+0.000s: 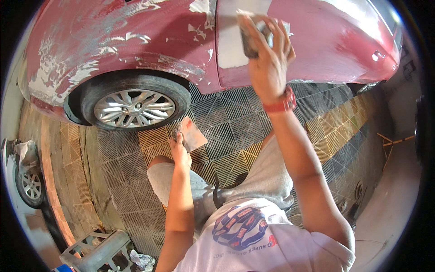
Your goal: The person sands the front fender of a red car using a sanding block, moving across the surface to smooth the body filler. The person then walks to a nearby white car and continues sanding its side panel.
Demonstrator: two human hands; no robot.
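Observation:
My right hand (270, 59), with a red watch on its wrist, is raised to the red car's door (317, 50). Its fingers spread over a dark, flat sanding block (248, 41) with a pale curled edge, held against or just in front of a pale filler patch (231, 50). Motion blurs the fingers a little. Lower down, beside the front tyre, my left hand (181, 152) grips a pale square sheet (195, 136) with a red mark, its thumb on top. The sheet is clear of the car.
Whitish filler smears cover the fender (131, 41) above the wheel (134, 109). Patterned black and yellow tiles (226, 113) lie underfoot. At lower left stand a grey plastic step stool (97, 254) and crumpled paper (142, 260). Another wheel (31, 186) rests far left; a yellow stand (389, 143) is at right.

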